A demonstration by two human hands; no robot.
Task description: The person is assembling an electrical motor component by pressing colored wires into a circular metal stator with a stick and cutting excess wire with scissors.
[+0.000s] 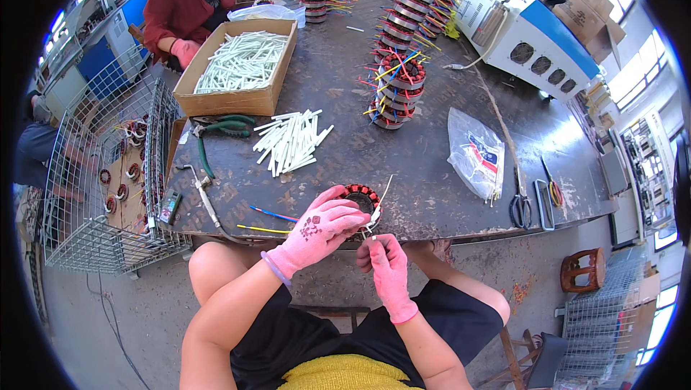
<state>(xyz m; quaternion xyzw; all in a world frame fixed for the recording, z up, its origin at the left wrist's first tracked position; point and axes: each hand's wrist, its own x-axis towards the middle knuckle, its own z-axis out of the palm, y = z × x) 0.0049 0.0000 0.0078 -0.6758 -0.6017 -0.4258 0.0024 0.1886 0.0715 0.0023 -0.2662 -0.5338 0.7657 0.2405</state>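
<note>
At the table's front edge my left hand (325,229), in a pink glove, is closed over a ring-shaped motor stator (367,194) with red windings. Blue, red and yellow lead wires (268,230) stick out to its left, and a thin white sleeve (386,188) points up from its right side. Just below the stator, my pink-gloved right hand (389,267) pinches something small; the fingertips hide most of it. Beyond my hands lies a loose pile of short white tubes (291,141).
A cardboard box (229,105) of white tubes stands back left, near green-handled pliers (227,126). Stacked stators (396,95) rise mid-table. Right are a plastic bag (475,152), scissors (520,206) and a white-blue machine (533,37). A co-worker in red (173,8) sits across; wire baskets (108,174) stand left.
</note>
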